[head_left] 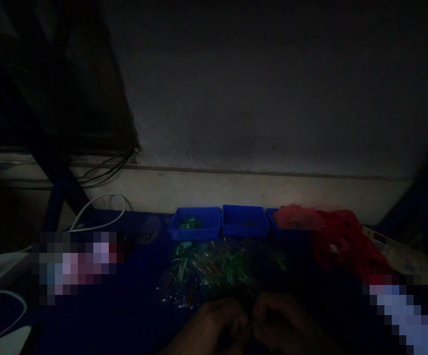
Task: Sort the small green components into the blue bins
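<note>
Head cam: L hand (223, 315) and R hand (285, 310) close together, fingers curled in; too dark, can't tell what's gripped, if anything. Clear packets (208, 268) w/ green pcs (234, 266) lie just beyond on blue table (132, 301). Looks like fine fingertip work; next move prob. wants steady fingers.

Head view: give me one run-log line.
left hand: curled; right hand: curled, alongside; holding: too dark to tell; beyond: green pieces, blue trays

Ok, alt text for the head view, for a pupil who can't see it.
A person's dimly lit left hand and right hand are close together at a blue table; beyond lie clear packets, green pieces and three blue trays, red material partly covering one.
</note>
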`<state>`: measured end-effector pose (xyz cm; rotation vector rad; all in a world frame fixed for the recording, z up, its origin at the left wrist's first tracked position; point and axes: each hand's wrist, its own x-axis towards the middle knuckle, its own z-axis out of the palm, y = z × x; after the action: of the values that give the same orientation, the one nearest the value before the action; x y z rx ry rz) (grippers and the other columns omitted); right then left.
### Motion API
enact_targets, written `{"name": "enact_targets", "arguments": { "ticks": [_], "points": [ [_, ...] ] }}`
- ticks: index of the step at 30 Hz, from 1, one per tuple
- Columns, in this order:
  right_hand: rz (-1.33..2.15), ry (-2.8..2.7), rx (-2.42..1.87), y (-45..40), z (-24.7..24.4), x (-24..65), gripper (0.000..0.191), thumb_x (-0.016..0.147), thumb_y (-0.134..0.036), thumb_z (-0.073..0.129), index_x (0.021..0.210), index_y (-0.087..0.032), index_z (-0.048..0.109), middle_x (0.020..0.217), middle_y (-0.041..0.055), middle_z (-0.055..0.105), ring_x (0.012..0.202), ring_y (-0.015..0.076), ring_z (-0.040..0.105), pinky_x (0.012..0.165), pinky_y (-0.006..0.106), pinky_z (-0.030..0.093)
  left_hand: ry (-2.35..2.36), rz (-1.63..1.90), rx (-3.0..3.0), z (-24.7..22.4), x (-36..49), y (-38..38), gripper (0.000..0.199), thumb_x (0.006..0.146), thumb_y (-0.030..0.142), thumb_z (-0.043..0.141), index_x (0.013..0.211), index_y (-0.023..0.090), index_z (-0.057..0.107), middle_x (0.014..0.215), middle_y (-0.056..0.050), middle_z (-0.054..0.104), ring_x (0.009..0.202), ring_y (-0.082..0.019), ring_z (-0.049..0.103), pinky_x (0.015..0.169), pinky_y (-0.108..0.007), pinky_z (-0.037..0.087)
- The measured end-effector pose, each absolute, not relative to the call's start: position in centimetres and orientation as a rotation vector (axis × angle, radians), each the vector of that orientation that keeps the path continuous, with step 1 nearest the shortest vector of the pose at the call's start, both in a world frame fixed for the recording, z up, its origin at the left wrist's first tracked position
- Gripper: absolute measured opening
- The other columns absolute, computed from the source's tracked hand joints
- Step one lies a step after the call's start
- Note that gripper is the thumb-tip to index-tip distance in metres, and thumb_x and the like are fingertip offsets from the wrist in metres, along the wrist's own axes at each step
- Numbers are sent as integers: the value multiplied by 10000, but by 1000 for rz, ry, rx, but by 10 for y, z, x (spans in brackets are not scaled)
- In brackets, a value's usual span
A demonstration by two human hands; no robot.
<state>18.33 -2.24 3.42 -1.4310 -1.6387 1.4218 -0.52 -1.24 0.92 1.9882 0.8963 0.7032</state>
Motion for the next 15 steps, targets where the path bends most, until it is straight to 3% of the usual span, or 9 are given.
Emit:
{"name": "enact_targets", "arguments": {
  "ticks": [7, 11, 15],
  "points": [
    [1644, -1581, -1338, -10, 25, 188, 120, 658, -304, 667, 656, -188, 639, 615, -36, 542, 654, 157, 530, 621, 266, 386, 912, 800, 1938, 16, -4, -14, 110, 715, 94, 468, 654, 184, 451, 637, 31, 474, 582, -116, 445, 538, -208, 345],
    [1545, -1517, -1309, -14, 25, 186, 165, 690, -355, 641, 735, -197, 622, 652, -43, 513, 652, 144, 489, 605, 251, 358, 966, 788, 1936, 20, -5, -15, 142, 821, 189, 430, 680, 184, 453, 641, 23, 454, 590, -128, 442, 541, -219, 342],
    [1467, -1541, -1253, -15, 26, 187, 148, 687, -340, 644, 705, -197, 615, 662, -41, 509, 690, 156, 480, 630, 255, 359, 1007, 713, 1912, 21, -5, -15, 140, 839, 236, 436, 721, 177, 482, 659, 20, 458, 609, -137, 445, 555, -227, 341]
  ]
}}
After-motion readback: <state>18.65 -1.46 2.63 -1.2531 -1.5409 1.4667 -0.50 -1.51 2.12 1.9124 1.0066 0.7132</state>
